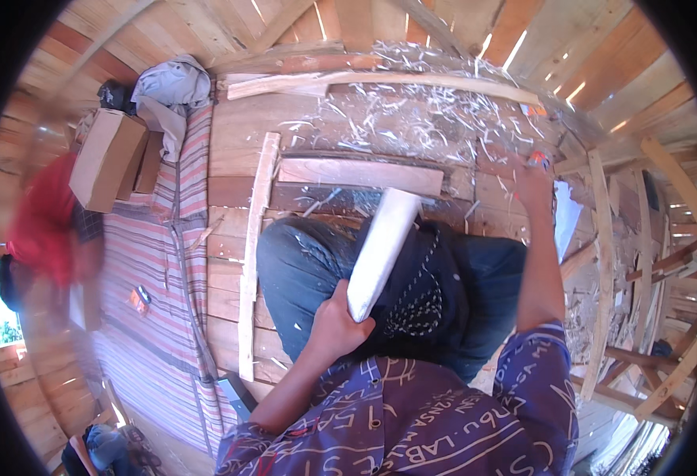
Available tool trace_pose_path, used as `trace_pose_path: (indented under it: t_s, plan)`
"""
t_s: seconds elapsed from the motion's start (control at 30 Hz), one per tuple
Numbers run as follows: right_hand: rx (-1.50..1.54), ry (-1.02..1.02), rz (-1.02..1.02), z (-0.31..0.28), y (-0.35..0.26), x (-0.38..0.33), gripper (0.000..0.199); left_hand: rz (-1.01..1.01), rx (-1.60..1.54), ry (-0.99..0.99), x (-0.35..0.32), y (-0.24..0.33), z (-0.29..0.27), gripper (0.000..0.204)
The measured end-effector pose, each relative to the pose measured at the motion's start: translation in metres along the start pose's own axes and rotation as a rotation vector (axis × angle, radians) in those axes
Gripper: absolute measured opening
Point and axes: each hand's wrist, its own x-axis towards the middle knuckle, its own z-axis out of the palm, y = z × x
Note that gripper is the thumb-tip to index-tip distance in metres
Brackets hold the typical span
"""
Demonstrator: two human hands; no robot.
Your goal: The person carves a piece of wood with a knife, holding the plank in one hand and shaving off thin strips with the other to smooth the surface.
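My left hand point(339, 325) is closed round the lower end of a long, pale block point(382, 250), apparently wood, which slants up over my lap. My right arm stretches out to the far right. At its end my right hand point(532, 176) is low over the floor, with a small orange and blue thing point(539, 161) at its fingers; what that is I cannot make out. Beyond my knees lies a reddish board point(360, 174) across the floor. Curled pale shavings point(432, 119) are scattered past it.
A long strip of wood point(255, 254) lies left of my knee. On the left is a striped mat point(154, 293) with cardboard boxes point(109, 159) and a grey cloth point(172, 83). A person in red point(47, 222) bends there. Wooden framing point(598, 278) stands at the right.
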Motion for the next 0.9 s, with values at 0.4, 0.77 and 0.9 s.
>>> trace_pose_path:
  t_s: [0.4,0.77,0.9]
  plan:
    - [0.974,-0.061,0.025,0.034,-0.022,-0.166,0.044,0.055,-0.247,-0.041,0.016,0.029,-0.030,0.048]
    - [0.928,-0.273,-0.531,0.002,-0.117,-0.207,0.036,0.074,-0.477,-0.131,0.024,0.013,-0.048,0.044]
    - [0.642,-0.280,-0.637,-0.006,-0.143,-0.212,0.039,0.019,-0.364,-0.069,0.017,0.000,-0.049,0.052]
